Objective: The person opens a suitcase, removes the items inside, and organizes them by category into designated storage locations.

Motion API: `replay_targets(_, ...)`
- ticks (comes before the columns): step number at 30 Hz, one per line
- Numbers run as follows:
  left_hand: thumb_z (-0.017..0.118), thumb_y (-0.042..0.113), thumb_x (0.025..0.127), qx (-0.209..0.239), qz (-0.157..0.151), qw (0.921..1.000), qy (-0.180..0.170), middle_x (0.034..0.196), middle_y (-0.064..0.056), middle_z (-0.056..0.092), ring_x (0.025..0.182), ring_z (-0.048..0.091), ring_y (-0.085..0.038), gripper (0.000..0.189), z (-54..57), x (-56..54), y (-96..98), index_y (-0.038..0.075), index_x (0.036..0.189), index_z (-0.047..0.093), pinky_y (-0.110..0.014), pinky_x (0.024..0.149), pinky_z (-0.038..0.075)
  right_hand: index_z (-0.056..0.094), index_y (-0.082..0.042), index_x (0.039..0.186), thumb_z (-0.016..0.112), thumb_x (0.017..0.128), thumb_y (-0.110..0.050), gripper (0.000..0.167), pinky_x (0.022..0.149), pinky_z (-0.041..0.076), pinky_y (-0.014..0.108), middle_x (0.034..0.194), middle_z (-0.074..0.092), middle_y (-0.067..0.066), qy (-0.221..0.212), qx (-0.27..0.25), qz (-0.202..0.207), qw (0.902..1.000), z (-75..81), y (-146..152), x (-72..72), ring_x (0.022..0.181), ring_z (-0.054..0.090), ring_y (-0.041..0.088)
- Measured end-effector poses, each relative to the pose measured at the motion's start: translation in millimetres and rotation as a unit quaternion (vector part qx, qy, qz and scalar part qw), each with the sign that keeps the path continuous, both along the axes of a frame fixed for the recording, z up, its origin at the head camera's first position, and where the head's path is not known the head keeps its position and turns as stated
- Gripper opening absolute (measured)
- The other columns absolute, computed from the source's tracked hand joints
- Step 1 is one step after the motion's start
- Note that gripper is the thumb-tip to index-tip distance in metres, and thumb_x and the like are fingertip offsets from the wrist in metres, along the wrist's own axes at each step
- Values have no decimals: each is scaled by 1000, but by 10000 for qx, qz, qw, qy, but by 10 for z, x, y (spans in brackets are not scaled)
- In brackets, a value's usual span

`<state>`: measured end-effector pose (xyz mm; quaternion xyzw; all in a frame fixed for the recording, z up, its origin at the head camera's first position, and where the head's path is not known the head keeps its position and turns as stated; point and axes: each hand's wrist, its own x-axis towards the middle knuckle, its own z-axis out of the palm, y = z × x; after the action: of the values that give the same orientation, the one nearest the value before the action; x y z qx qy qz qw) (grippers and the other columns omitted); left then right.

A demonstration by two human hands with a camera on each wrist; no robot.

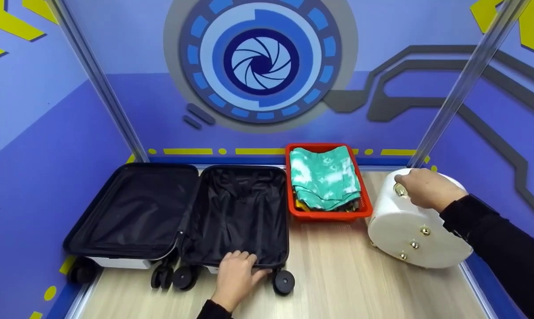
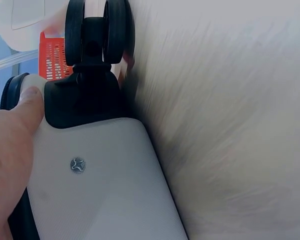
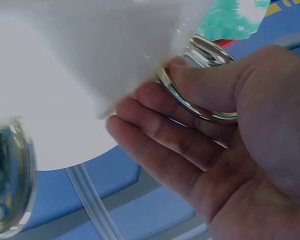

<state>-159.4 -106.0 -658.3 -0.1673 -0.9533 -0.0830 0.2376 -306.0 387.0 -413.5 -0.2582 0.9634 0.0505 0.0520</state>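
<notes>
An open suitcase with a black lining lies with its two halves side by side. My left hand grips the front rim of its right half, fingers over the edge and thumb against the pale outer shell. At the right, a white bag with gold studs lies tilted on the table. My right hand is at its top, pinching a gold ring between thumb and fingers. The fingertips lie right at the bag's white surface.
A red basket with folded green-and-white cloth stands at the back, against the suitcase's right side. Black suitcase wheels stick out at the front. Blue printed walls enclose the wooden table.
</notes>
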Motion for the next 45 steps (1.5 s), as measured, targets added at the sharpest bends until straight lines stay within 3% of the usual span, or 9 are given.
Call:
replay_targets(9, 78, 74, 87, -54, 14, 9999, 103, 73, 2, 66, 70, 61, -22, 55, 3, -3, -6, 19, 84, 75, -38, 67, 46, 69, -6, 91, 67, 75, 15, 27, 64, 57, 54, 74, 70, 18, 893, -240, 445, 9947, -125, 140, -147, 68, 70, 38)
replay_targets(15, 78, 75, 86, -86, 68, 9999, 97, 74, 3, 67, 72, 62, -22, 56, 0, -2, -8, 19, 84, 74, -38, 69, 46, 71, -4, 91, 64, 75, 16, 27, 63, 58, 56, 75, 72, 19, 1393, -529, 504, 9876, -226, 175, -217, 65, 70, 39)
replay_targets(26, 77, 75, 87, -133, 123, 9998, 94, 73, 2, 66, 71, 62, -22, 57, -3, 17, -22, 18, 83, 73, -38, 70, 47, 68, 0, 96, 62, 82, 17, 22, 67, 59, 63, 79, 70, 24, 1886, -769, 195, 9788, -381, 178, -386, 72, 69, 47)
replay_targets(33, 76, 75, 88, -96, 168, 9998, 67, 74, 2, 66, 72, 62, -22, 57, 6, 19, -24, 18, 84, 74, -39, 71, 47, 68, 2, 100, 57, 86, 16, 23, 61, 56, 68, 81, 67, 30, 2315, -1037, -82, 9673, -476, 135, -559, 71, 66, 51)
replay_targets(38, 79, 75, 85, -102, 185, 9997, 86, 74, 2, 67, 72, 63, -22, 56, -6, 15, -18, 19, 84, 74, -39, 71, 47, 67, 3, 103, 61, 89, 13, 18, 60, 54, 70, 84, 66, 35, 2552, -1263, -379, 9579, -551, 88, -677, 71, 63, 55)
replay_targets(45, 76, 76, 87, -93, 139, 9998, 143, 74, 2, 67, 72, 62, -22, 57, -16, 19, 17, 19, 83, 73, -39, 70, 47, 67, 6, 114, 63, 87, 12, 28, 64, 54, 72, 92, 66, 39, 2546, -1435, -771, 9532, -625, 115, -764, 79, 64, 61)
